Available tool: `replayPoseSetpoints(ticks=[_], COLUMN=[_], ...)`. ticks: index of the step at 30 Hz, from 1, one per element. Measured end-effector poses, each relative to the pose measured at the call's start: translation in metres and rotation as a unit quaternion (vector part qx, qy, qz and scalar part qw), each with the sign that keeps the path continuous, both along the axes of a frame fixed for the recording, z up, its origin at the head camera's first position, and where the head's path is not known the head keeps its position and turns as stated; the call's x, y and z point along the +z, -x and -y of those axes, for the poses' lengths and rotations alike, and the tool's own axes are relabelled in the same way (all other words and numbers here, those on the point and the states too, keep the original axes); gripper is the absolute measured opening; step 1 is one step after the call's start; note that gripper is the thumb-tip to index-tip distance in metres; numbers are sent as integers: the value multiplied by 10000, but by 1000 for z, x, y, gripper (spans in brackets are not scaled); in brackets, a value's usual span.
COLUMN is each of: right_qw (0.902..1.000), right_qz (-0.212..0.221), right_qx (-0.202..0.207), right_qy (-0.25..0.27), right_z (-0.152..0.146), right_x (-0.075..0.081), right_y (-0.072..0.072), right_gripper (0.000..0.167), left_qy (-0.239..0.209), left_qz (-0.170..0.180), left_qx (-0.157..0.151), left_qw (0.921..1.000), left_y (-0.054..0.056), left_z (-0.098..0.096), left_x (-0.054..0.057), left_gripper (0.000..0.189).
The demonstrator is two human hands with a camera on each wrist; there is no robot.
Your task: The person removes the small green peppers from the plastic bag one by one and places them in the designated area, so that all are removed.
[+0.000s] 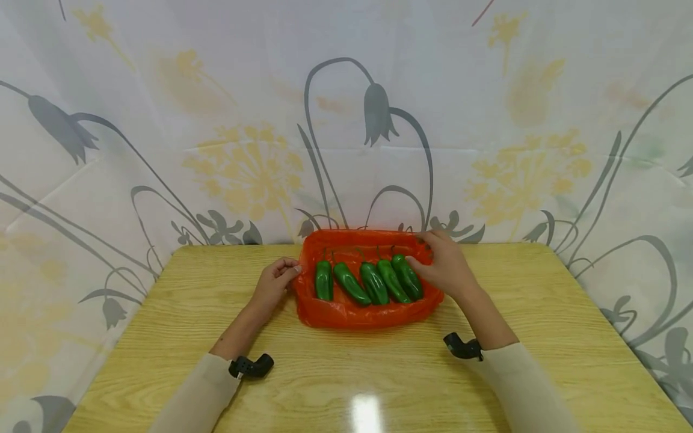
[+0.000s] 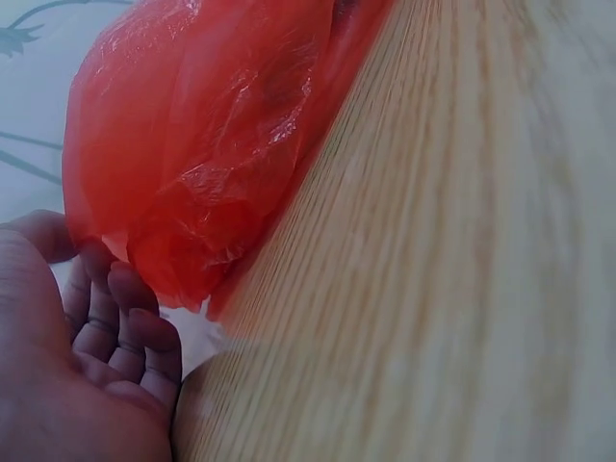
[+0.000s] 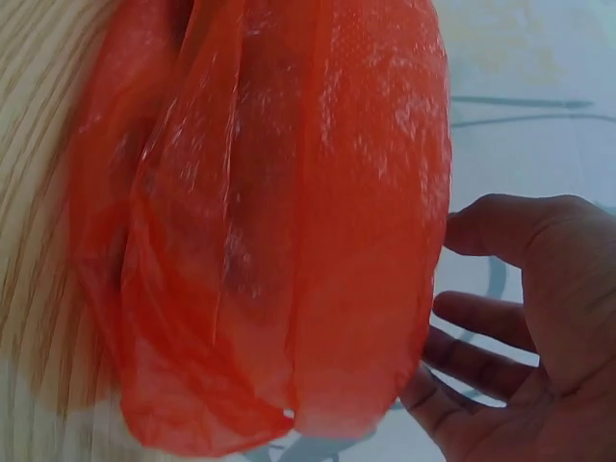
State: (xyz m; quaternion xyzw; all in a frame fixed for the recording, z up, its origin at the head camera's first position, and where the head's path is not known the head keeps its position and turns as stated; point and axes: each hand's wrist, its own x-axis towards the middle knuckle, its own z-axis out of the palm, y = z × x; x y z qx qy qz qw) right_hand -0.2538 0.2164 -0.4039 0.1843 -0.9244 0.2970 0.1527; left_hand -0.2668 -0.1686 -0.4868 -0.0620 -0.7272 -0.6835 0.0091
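A thin, shiny red plastic bag [image 1: 368,316] sits on the table, spread wide in a tray-like shape with its mouth upward. Several green peppers [image 1: 373,282] lie side by side in it, stems toward the wall. At the bag's left edge, my left hand [image 1: 276,282] pinches the film between thumb and fingers. My right hand [image 1: 449,267] reaches over the right edge, thumb apart from the fingers and above the rightmost pepper [image 1: 407,278]. In the right wrist view the right fingertips [image 3: 452,306] are at the bag's edge. Whatever supports the bag underneath is hidden.
The light wood table [image 1: 346,367] has its back edge against a hanging white cloth [image 1: 346,120] printed with grey and yellow flowers. The bag stands near that back edge. A black wrist camera [image 1: 251,367] is strapped at the left cuff, another wrist camera [image 1: 462,347] at the right.
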Motion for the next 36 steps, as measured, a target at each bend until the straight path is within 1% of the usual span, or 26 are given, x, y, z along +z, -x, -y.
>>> replayPoseSetpoints(ticks=[3, 6, 13, 17, 20, 25, 28, 36], right_qw=[9999, 9992, 9959, 9928, 9914, 9888, 9876, 9861], right_qz=[144, 303, 629, 847, 896, 891, 952, 1216], right_qx=[10, -18, -144, -229, -212, -178, -180, -98], right_qy=[-67, -255, -636, -820, -934, -1186, -1236, -1126], right_z=[5, 10, 17, 20, 21, 21, 20, 22], right_x=[-3, -7, -11, -13, -16, -19, -21, -24], right_y=[1, 4, 8, 9, 10, 9, 9, 12], right_gripper=[45, 44, 50, 53, 54, 56, 58, 62], left_qy=[-55, -39, 26, -4, -89, -129, -92, -158], left_qz=[46, 41, -44, -50, -32, 107, 125, 95], left_qx=[-42, -70, -185, -188, -144, -137, -139, -178], left_qw=[10000, 10000, 9998, 9998, 9999, 9998, 9998, 9997], left_y=[0, 0, 3, 4, 6, 7, 6, 6], left_z=[0, 1, 1, 3, 6, 9, 9, 9], left_x=[0, 0, -2, -2, -2, -3, -3, -3], left_gripper=[23, 23, 18, 16, 17, 16, 16, 18])
